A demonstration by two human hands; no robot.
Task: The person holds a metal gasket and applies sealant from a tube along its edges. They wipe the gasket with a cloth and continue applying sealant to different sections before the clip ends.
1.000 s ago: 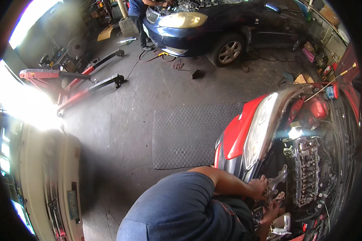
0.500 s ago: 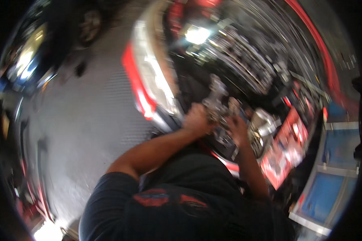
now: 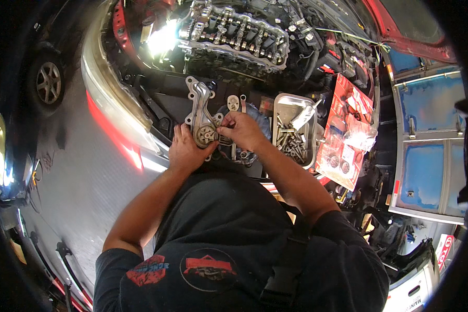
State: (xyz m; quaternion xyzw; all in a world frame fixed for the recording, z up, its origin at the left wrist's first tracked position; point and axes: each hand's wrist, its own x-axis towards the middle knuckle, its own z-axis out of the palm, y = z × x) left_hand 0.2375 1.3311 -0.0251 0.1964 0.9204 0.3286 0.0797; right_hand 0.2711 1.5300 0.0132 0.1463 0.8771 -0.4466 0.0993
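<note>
Left hand (image 3: 186,148) grips cast metal housing (image 3: 202,117), steadying it; right hand (image 3: 243,130) pinches its small fitting (image 3: 221,139); bolt tray (image 3: 291,135) near.

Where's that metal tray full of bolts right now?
In the head view, the metal tray of bolts sits in the engine bay just right of the right hand, with red parts packaging on its far side.

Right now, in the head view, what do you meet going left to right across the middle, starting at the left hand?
left hand → cast metal bracket → right hand → metal tray of bolts → red parts package → blue panels
</note>
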